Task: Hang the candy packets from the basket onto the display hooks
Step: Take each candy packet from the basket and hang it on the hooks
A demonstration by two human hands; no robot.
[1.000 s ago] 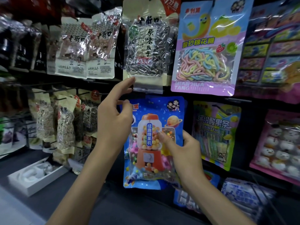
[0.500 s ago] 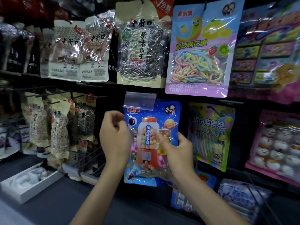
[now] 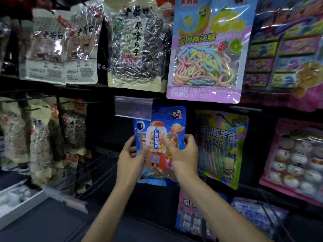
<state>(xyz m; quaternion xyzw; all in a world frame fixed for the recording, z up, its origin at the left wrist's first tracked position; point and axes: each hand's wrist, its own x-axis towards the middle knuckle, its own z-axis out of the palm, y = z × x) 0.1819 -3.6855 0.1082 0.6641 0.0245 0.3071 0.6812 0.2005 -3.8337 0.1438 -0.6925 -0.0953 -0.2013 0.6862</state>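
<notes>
The candy packet [image 3: 160, 137] sits under the tag holder [image 3: 133, 108], which overlaps its top. The left hand [image 3: 128, 158] holds its left edge and the right hand [image 3: 183, 154] its right. A seed packet [image 3: 136, 49] hangs above it.

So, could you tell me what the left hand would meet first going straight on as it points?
Probably the clear price-tag holder above the left hand, which grips the blue candy packet; depth is unclear.

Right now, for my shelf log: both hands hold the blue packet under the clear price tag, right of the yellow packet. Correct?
No: the head view shows the blue packet, held by left hand and right hand under the price tag, left of the yellow packet.
</notes>
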